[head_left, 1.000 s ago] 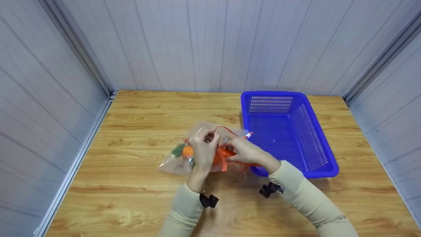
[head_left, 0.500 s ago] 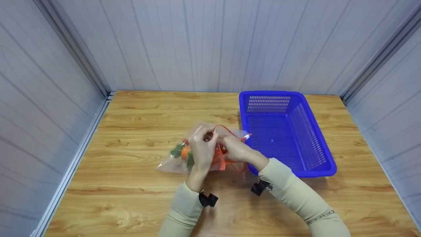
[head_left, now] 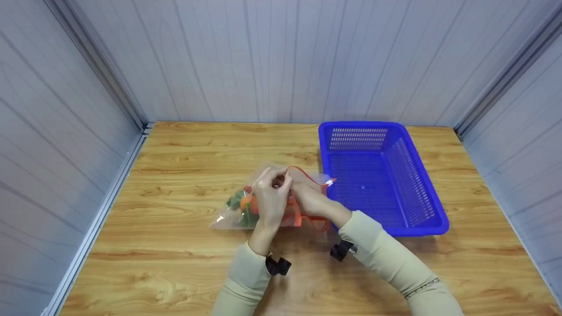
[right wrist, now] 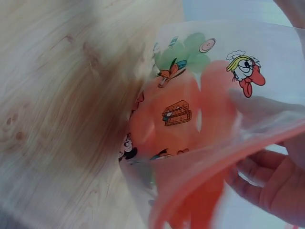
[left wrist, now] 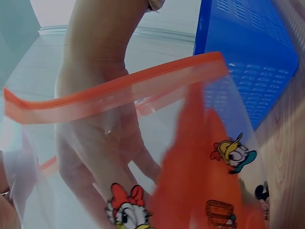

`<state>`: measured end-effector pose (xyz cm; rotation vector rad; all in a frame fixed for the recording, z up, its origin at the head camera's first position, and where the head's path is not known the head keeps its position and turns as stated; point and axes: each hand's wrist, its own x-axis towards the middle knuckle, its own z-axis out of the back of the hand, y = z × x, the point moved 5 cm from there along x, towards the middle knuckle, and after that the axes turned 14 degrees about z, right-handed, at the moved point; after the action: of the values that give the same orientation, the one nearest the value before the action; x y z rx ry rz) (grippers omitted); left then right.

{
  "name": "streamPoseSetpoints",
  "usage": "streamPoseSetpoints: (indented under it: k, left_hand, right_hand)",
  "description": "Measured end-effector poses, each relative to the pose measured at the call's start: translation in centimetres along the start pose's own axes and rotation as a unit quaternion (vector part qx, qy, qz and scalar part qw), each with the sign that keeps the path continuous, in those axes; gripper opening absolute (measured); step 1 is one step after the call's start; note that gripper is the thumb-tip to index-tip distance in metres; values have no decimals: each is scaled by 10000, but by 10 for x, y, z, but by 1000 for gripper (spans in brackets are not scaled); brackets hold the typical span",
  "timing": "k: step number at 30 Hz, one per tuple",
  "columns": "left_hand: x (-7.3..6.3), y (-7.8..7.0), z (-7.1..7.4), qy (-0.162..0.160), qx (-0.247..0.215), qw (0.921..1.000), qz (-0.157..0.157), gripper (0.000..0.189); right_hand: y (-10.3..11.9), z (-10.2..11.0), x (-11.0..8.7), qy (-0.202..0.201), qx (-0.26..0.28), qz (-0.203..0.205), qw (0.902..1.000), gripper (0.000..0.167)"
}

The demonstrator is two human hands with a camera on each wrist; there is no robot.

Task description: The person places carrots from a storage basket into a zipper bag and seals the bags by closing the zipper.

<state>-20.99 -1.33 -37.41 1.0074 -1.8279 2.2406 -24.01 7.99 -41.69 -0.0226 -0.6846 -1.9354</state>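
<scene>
A clear zip bag (head_left: 237, 221) with orange edging and printed cartoon figures lies on the table. My left hand (head_left: 272, 197) pinches its upper rim between thumb and index finger. Through the mouth my right hand (head_left: 309, 199) reaches into the bag. In the left wrist view its fingers (left wrist: 145, 164) extend downward behind the clear plastic, with no clear grip on anything. Beside them stand long orange carrot-like pieces (left wrist: 188, 157). The right wrist view shows orange pieces (right wrist: 217, 95) and green leafy parts (right wrist: 190, 52) through the plastic. The right fingertips are hidden in the head view.
A blue plastic basket (head_left: 429, 188) stands just right of the bag, close to the right forearm. The bag's zip end with a white slider (head_left: 329, 181) reaches the basket's left rim. White panel walls (head_left: 281, 61) enclose the wooden table (head_left: 175, 272).
My right hand has moved left, deeper into the bag, taking the orange piece it held inside. The contents have shifted slightly. My left hand keeps its pinch on the rim.
</scene>
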Motion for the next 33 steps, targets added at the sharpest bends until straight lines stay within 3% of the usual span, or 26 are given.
streamPoseSetpoints:
  k: [4, 11, 14, 20, 27, 33]
  left_hand:
    - [0, 0, 1, 16, 38, 10000, 59, 10]
    - [3, 0, 3, 59, -48, 9999, 90, 9]
    - [5, 0, 3, 52, -116, 9999, 6, 8]
    - [7, -4, 6, 112, -187, 9997, -60, 9]
    - [10, -9, 10, 156, -302, 9994, -61, 11]
    - [13, -14, 13, 233, -337, 9991, -83, 11]
  right_hand:
    - [1, 4, -2, -5, 64, -63, 10000, 49]
    - [9, 16, -7, -48, 485, 139, 9987, 25]
    - [11, 22, -14, -182, 558, 201, 9981, 23]
    - [15, 40, -31, -744, 868, 235, 9932, 24]
    - [18, 64, -49, -1519, 774, 30, 9854, 21]
    - [36, 88, -55, -2133, 711, -62, 9744, 18]
